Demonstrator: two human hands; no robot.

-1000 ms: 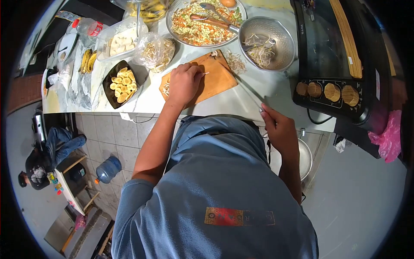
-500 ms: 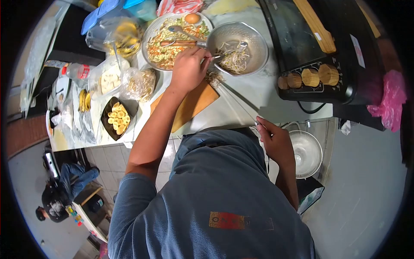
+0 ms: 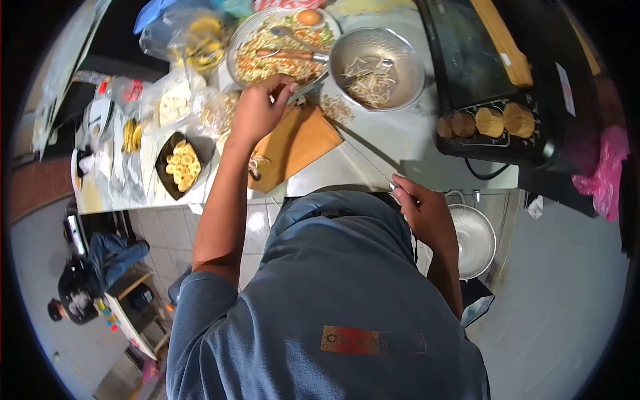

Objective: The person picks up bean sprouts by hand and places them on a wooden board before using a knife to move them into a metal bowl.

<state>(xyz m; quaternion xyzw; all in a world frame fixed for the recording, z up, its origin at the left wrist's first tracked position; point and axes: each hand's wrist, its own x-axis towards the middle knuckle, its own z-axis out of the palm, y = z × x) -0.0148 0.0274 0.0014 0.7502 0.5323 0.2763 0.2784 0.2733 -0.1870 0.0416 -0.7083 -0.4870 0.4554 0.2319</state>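
Note:
My left hand (image 3: 260,110) is over the near edge of the plate of chopped vegetables (image 3: 250,50), its thumb and fingers pinched; anything between them is too small to tell. Below it lies an orange-brown board (image 3: 297,143). A metal bowl (image 3: 407,67) holds bean sprouts (image 3: 372,87), and small scraps (image 3: 337,108) lie beside it. My right hand (image 3: 423,210) is closed at the table's front edge around something thin and pale, mostly hidden. A dark strip runs from near the board towards this hand.
A dark dish of yellow pieces (image 3: 181,165), plastic bags (image 3: 217,113) and a bottle (image 3: 120,89) stand left. On the plate rests an egg (image 3: 309,17). A black appliance (image 3: 493,143) is right, a strainer (image 3: 473,240) below. Another person (image 3: 80,290) sits far left.
My left hand has moved left from the bowl's rim to the plate's near edge. My right hand has barely moved. The camera view has shifted slightly.

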